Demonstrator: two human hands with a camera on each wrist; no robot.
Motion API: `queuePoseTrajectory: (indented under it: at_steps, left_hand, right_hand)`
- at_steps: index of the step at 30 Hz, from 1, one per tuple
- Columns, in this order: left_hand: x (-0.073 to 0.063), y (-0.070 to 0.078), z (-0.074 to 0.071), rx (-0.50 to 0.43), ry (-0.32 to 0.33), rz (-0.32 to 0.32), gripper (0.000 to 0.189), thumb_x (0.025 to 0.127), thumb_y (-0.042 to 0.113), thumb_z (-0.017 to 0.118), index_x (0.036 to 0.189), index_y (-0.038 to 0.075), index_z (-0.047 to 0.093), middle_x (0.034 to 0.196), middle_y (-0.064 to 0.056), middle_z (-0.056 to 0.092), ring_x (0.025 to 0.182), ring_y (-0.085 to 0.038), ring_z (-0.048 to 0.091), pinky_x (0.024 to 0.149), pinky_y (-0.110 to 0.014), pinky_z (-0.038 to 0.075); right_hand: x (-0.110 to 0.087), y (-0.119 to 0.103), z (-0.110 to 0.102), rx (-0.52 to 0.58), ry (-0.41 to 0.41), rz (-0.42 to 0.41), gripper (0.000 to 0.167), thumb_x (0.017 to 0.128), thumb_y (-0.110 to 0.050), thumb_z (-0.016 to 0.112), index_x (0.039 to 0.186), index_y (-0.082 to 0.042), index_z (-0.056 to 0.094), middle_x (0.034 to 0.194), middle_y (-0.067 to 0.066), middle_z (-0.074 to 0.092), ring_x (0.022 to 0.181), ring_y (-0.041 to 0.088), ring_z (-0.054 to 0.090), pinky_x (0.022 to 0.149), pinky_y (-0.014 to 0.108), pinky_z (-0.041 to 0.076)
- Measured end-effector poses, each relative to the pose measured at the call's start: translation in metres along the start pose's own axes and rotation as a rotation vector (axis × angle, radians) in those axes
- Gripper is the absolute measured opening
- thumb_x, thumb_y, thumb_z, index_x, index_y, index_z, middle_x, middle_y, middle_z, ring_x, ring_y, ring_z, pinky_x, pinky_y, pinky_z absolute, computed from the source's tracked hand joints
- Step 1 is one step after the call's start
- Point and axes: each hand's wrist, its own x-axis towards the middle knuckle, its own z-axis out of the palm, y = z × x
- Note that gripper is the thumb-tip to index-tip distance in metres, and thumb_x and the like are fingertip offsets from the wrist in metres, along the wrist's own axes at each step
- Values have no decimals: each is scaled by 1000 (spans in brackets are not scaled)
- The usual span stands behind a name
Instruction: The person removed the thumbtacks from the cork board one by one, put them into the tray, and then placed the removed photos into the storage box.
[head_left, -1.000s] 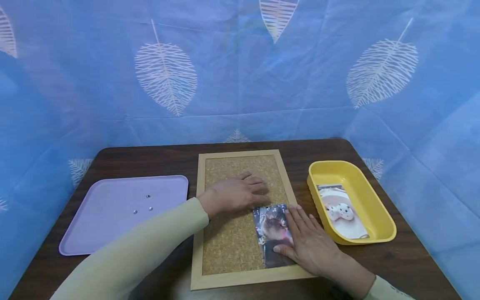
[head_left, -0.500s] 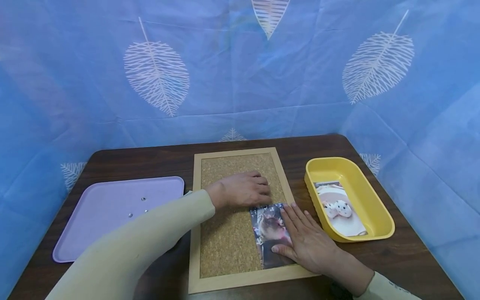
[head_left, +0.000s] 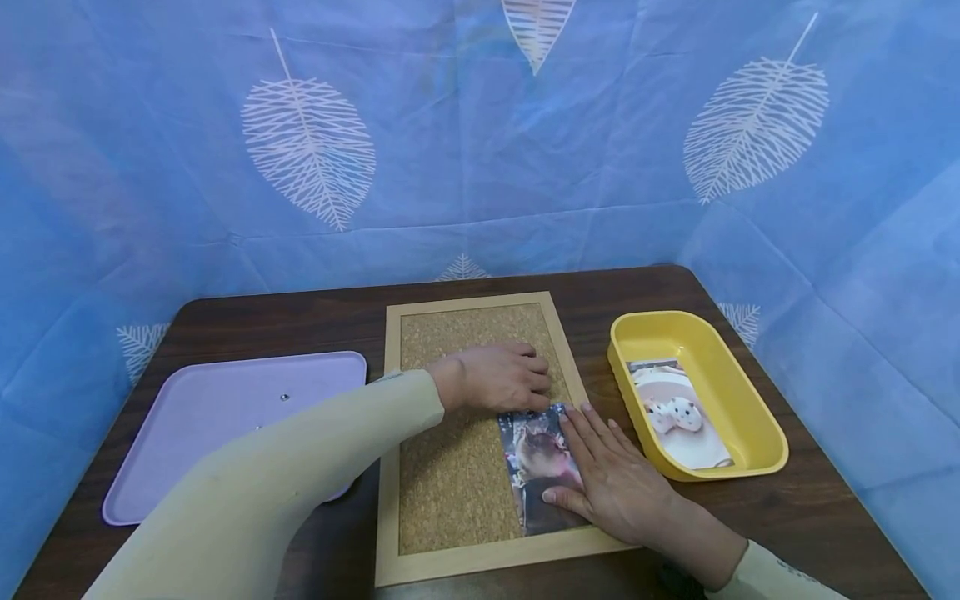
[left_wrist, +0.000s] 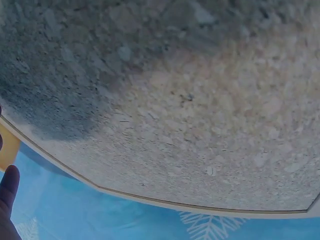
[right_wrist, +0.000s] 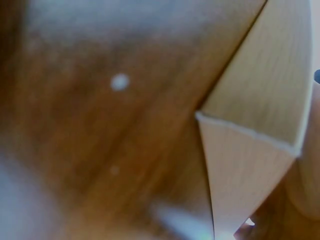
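A wood-framed cork board (head_left: 447,500) lies on the table. On its lower right part lies a dark photo (head_left: 542,454) with a pink area in the middle. My right hand (head_left: 626,492) lies flat with straight fingers over the photo's right side and the frame. At the photo's top edge is my left hand (head_left: 501,379), back up and fingers bent down toward the cork. Its thumb is hidden below, and I cannot tell whether it pinches anything. The left wrist view shows a fingertip (left_wrist: 9,187) beside the board's edge.
A lilac tray (head_left: 195,433) with small silvery studs (head_left: 285,397) stands at the left, partly behind my left sleeve (head_left: 300,467). A yellow bin (head_left: 738,408) at the right holds another photo (head_left: 682,417). Blue leaf-patterned cloth (head_left: 480,150) hangs behind the table.
My left hand's fingers, spread out a second ago, are now bent, and the hand has shifted slightly right along the photo's top edge. The right hand stays on the photo.
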Motion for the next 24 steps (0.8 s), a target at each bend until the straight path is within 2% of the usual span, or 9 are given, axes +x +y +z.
queuePoseTrajectory:
  at_steps: [8,16,24]
  left_hand:
    - [5,0,-3,42,-10,48,33,114,31,42,134,27,67,134,11,66,122,-16,55,108,-38,45]
    - [11,0,-10,109,-36,74,34,113,32,45,134,26,71,131,12,69,116,-15,54,98,-34,45]
    - [11,-2,-10,115,-63,112,36,114,32,43,137,25,69,137,9,66,122,-16,53,102,-36,45]
  right_hand:
    - [1,0,2,-12,-9,11,110,96,-86,34,169,-4,21,178,16,10,164,39,7,128,65,16]
    - [1,1,-1,-10,-4,-5,109,97,-85,32,169,-5,17,178,16,10,164,40,7,128,66,16]
    - [0,1,-1,3,-9,-5,110,96,-86,30,169,-5,18,178,16,11,164,40,8,127,66,16]
